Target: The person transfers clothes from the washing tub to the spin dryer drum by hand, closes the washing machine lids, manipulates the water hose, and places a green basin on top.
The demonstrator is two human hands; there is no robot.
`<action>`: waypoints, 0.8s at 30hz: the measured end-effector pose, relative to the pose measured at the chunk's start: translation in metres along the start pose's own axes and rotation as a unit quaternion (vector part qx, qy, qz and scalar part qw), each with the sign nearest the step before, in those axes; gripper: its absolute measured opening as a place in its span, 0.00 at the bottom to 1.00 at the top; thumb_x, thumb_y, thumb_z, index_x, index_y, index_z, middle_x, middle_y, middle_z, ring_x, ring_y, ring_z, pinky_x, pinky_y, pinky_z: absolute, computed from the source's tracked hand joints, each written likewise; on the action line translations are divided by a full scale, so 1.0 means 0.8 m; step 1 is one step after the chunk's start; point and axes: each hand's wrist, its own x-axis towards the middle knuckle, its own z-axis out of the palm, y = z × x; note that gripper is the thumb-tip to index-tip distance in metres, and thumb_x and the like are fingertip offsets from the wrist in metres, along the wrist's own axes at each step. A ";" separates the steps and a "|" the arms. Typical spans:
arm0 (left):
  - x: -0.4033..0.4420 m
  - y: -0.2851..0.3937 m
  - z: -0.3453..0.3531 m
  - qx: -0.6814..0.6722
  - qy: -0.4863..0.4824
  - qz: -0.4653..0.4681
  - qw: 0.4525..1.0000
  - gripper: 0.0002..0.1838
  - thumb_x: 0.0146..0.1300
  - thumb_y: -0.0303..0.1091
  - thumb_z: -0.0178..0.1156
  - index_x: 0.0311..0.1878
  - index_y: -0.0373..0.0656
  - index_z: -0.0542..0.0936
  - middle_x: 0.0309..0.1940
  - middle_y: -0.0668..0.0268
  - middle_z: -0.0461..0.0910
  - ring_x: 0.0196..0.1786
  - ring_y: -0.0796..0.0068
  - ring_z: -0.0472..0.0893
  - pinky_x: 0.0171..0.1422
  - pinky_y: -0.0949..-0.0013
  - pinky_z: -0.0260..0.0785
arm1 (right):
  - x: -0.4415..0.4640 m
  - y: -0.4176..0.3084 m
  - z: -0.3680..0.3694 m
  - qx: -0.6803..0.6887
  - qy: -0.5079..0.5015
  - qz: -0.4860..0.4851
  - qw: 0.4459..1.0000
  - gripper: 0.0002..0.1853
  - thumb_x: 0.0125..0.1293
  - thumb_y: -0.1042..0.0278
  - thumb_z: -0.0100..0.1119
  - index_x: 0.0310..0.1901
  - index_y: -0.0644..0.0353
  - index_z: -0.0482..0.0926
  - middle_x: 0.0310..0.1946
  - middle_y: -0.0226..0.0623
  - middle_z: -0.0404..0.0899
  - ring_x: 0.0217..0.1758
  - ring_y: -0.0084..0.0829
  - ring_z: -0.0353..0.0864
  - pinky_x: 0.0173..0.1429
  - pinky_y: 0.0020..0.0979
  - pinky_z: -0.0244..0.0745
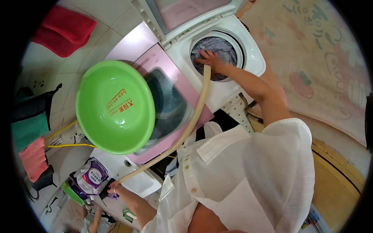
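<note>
My right hand [210, 59] reaches into the round tub of a white washing machine [252, 58], fingers spread over grey patterned cloth [219, 46]. Beside that wrist lies one end of a beige hose [202, 101], which curves down and left across the pink machine lid [147, 62]. Near its far end, my left hand [113, 188] is by the white sink [145, 184], its fingers curled round something dark and too small to make out. A green basin [112, 105] rests on the pink machine, apart from both hands.
The white machine's lid [186, 15] stands raised. A white and purple packet [93, 175] sits left of the sink. Red cloths [66, 29] lie at upper left; green and pink cloths hang at the left. A printed curtain [318, 58] covers the right. An arm shows at lower left, apparently reflected.
</note>
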 end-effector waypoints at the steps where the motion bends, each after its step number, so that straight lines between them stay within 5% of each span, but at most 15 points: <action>1: 0.004 0.000 0.001 0.006 -0.004 0.001 1.000 0.24 0.63 0.59 0.39 0.20 0.51 0.61 0.12 0.74 0.56 0.15 0.76 0.54 0.21 0.69 0.46 | 0.002 -0.001 0.005 0.002 -0.003 0.002 1.000 0.27 0.66 0.57 0.44 0.67 0.30 0.56 0.72 0.41 0.42 0.73 0.59 0.37 0.66 0.58 0.54; 3: 0.008 -0.001 0.003 0.008 -0.009 -0.003 1.000 0.24 0.63 0.60 0.39 0.20 0.51 0.61 0.12 0.74 0.56 0.15 0.77 0.55 0.20 0.69 0.46 | 0.015 0.001 0.020 -0.122 -0.140 -0.017 0.983 0.31 0.64 0.52 0.47 0.68 0.28 0.52 0.72 0.40 0.42 0.75 0.56 0.31 0.65 0.64 0.51; 7: 0.015 -0.006 0.003 0.013 -0.018 -0.005 1.000 0.24 0.62 0.60 0.39 0.20 0.52 0.61 0.12 0.74 0.55 0.14 0.77 0.55 0.20 0.70 0.46 | 0.035 -0.020 0.077 -0.064 -0.119 0.023 0.991 0.35 0.62 0.47 0.49 0.70 0.25 0.46 0.73 0.39 0.40 0.75 0.55 0.29 0.65 0.68 0.48; 10: 0.021 -0.003 -0.005 0.006 -0.022 -0.012 1.000 0.24 0.62 0.61 0.38 0.21 0.52 0.61 0.12 0.75 0.55 0.14 0.77 0.55 0.20 0.70 0.46 | 0.048 -0.022 0.089 -0.230 -0.151 0.000 0.961 0.38 0.62 0.42 0.47 0.70 0.24 0.40 0.73 0.38 0.40 0.75 0.55 0.29 0.66 0.68 0.47; 13: 0.032 0.001 -0.008 0.009 -0.033 -0.016 0.999 0.24 0.62 0.62 0.38 0.21 0.53 0.61 0.12 0.75 0.55 0.14 0.77 0.55 0.19 0.71 0.45 | 0.029 0.008 0.034 0.046 -0.153 0.005 0.987 0.58 0.42 0.55 0.74 0.71 0.32 0.42 0.72 0.39 0.43 0.75 0.53 0.34 0.67 0.63 0.50; 17: 0.054 0.001 -0.017 0.012 -0.051 -0.032 0.998 0.25 0.61 0.63 0.38 0.21 0.53 0.61 0.12 0.75 0.55 0.14 0.77 0.55 0.19 0.71 0.45 | -0.009 0.077 -0.010 0.012 -0.057 -0.050 0.997 0.59 0.34 0.57 0.77 0.70 0.40 0.50 0.71 0.45 0.44 0.72 0.55 0.44 0.69 0.54 0.53; 19: 0.061 0.003 -0.020 0.024 -0.057 -0.032 0.998 0.25 0.61 0.63 0.38 0.21 0.53 0.62 0.12 0.75 0.55 0.14 0.78 0.55 0.19 0.71 0.45 | -0.018 0.103 -0.011 0.146 0.005 0.063 0.987 0.65 0.24 0.59 0.81 0.70 0.43 0.51 0.70 0.51 0.44 0.72 0.55 0.46 0.71 0.46 0.52; 24: 0.041 0.004 -0.015 0.030 -0.059 -0.017 0.998 0.23 0.62 0.61 0.37 0.22 0.54 0.62 0.12 0.76 0.55 0.14 0.78 0.55 0.19 0.72 0.44 | 0.029 0.069 0.064 0.092 -0.113 0.134 0.980 0.64 0.27 0.56 0.80 0.70 0.50 0.50 0.70 0.55 0.45 0.72 0.55 0.46 0.73 0.41 0.50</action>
